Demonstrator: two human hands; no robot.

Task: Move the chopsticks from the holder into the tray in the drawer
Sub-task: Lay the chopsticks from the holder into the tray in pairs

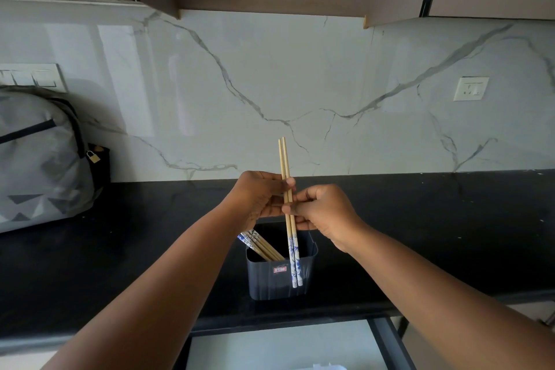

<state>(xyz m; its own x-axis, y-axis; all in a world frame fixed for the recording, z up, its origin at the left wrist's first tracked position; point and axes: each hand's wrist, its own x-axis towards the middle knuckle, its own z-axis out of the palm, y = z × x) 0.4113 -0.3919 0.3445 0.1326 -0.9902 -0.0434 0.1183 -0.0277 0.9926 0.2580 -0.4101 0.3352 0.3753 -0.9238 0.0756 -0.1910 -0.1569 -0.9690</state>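
Observation:
A pair of wooden chopsticks (pixel 285 165) with blue-and-white patterned ends stands nearly upright above the counter. My left hand (pixel 258 198) and my right hand (pixel 324 210) both pinch the pair near its middle, fingers meeting around it. Below the hands sits a dark plastic holder (pixel 279 279) with a small red label. Several more chopsticks (pixel 261 245) lean inside it toward its left side. An open drawer (pixel 285 345) shows at the bottom edge; a white edge shows at its bottom, and I cannot tell if it is the tray.
The black countertop (pixel 420 234) runs across the view under a marble backsplash. A grey backpack (pixel 39 159) with a padlock stands at the left. A wall socket (pixel 471 88) is on the right, switches (pixel 30 76) on the left. Brown cabinets hang overhead.

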